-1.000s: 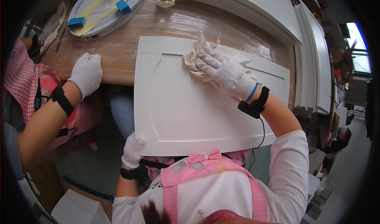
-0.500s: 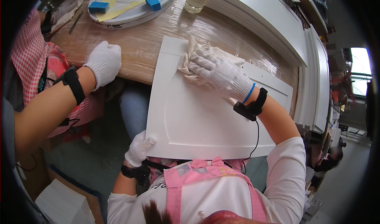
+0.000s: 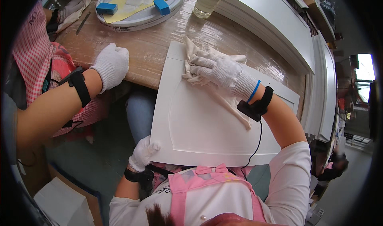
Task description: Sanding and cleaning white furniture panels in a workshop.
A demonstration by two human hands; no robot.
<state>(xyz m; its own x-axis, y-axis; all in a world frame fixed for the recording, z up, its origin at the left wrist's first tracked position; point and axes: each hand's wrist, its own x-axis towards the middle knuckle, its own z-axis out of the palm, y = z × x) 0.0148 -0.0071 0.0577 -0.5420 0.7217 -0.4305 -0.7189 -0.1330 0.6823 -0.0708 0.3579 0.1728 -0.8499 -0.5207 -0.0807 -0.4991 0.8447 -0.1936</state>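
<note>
A white panel point(image 3: 199, 122) with a raised border lies partly on the table and reaches over its near edge toward my lap. My left hand point(image 3: 143, 154), in a white knit glove, grips the panel's near left corner. At the far left part of the panel my gloved right hand point(image 3: 219, 71) presses a crumpled cream cloth point(image 3: 190, 60) against the surface, fingers bent over it. One loose tail of the cloth trails from under my palm toward the panel's middle. The palm hides part of the cloth.
A co-worker's gloved hand point(image 3: 111, 66) rests at the table edge on my left. Farther back are a round white lid point(image 3: 139, 25) with blue blocks point(image 3: 161, 6) and yellow paper, and a jar of clear liquid point(image 3: 208, 2). White boards point(image 3: 275, 22) are stacked at the back right.
The cloth's loose tail now stretches across the panel toward me; before, it was bunched near my right hand. My left hand keeps its hold on the corner. The whole view has shifted slightly.
</note>
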